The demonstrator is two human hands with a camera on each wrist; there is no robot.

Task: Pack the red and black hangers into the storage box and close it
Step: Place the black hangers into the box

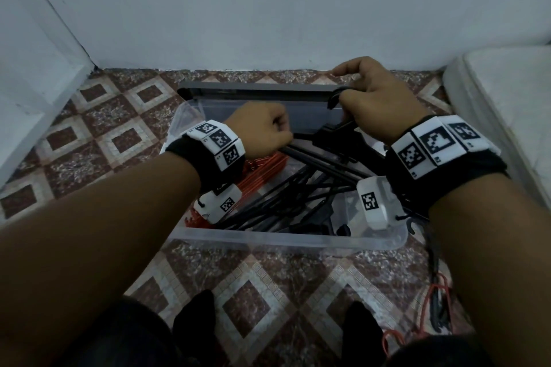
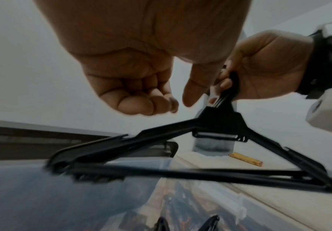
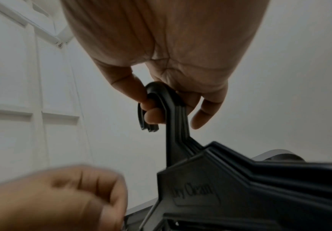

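A clear storage box [image 1: 283, 240] sits on the tiled floor, its dark grey lid [image 1: 259, 89] standing behind it at the wall. Red hangers [image 1: 265, 167] lie in the box's left side and loose black hangers [image 1: 298, 202] fill its middle. My right hand [image 1: 366, 89] grips the hooks [image 3: 161, 96] of a bundle of black hangers [image 2: 218, 121], held tilted over the box's far right part. My left hand [image 1: 262, 131] hovers just left of the bundle, close to its arm. Its fingers [image 2: 137, 107] are curled and hold nothing.
A white mattress-like block [image 1: 501, 104] borders the box on the right and a white panelled door [image 1: 29, 68] stands at the left. Thin red and black items [image 1: 441, 307] lie on the floor at the lower right. My feet in black socks [image 1: 193, 316] are in front of the box.
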